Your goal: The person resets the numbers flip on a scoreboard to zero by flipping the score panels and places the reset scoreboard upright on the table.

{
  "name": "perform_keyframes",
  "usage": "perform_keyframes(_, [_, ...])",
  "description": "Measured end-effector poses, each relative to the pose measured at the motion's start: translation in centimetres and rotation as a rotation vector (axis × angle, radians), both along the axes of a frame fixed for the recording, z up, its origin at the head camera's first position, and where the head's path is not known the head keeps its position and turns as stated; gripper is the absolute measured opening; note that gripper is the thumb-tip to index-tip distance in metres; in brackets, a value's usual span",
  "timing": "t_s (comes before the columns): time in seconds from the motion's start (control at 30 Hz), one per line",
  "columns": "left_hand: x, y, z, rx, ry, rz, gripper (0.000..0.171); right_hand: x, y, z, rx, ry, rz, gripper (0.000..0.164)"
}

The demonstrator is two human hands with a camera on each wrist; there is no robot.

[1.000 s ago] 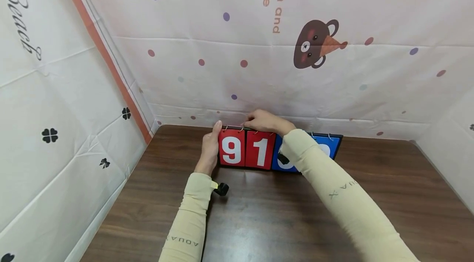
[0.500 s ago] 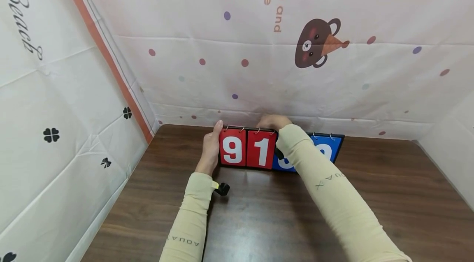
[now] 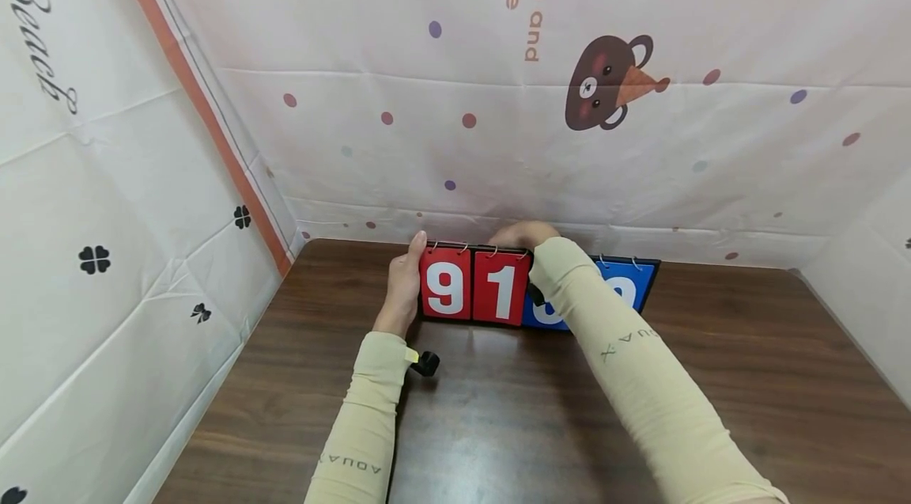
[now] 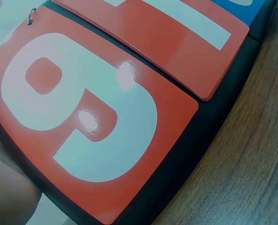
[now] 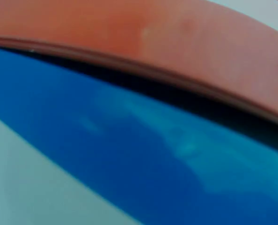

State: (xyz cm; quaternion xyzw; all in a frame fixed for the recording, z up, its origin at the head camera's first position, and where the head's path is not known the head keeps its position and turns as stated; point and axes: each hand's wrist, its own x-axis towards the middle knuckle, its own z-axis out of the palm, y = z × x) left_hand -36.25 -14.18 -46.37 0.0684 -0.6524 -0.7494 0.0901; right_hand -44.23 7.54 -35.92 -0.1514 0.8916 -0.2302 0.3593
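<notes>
A flip scoreboard with ringed number cards stands tilted on the table near the back wall. Its red cards read 9 and 1; a blue card at the right end is partly covered by my right sleeve. My left hand grips the scoreboard's left edge, thumb up along the side. Over the top edge reaches my right hand, its fingers hidden behind the board. The left wrist view shows the red 9 card up close. Blurred red and blue cards fill the right wrist view.
The brown wooden table extends toward me and to both sides. A white printed cloth with dots and a bear hangs right behind the scoreboard, and another printed cloth covers the left side. Small black cameras sit at both wrists.
My right hand has moved from the top rings between the red cards rightward and down behind the top edge, hiding its fingers. My left hand keeps its grip; the card numbers look the same.
</notes>
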Motion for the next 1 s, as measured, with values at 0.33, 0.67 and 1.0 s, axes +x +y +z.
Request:
perform_keyframes(0.33, [0.02, 0.05, -0.18, 0.008, 0.026, -0.003, 0.053, -0.33, 0.05, 0.19, 0.166, -0.023, -0.113, 0.084])
perform_keyframes(0.67, [0.15, 0.03, -0.01, 0.001, 0.04, -0.021, 0.054, -0.53, 0.22, -0.1, 0.129, -0.023, -0.062, 0.077])
perform_keyframes(1.0, [-0.22, -0.22, -0.03, 0.022, 0.021, -0.029, 0.049, -0.43, 0.08, -0.05, 0.161, 0.056, 0.039, 0.075])
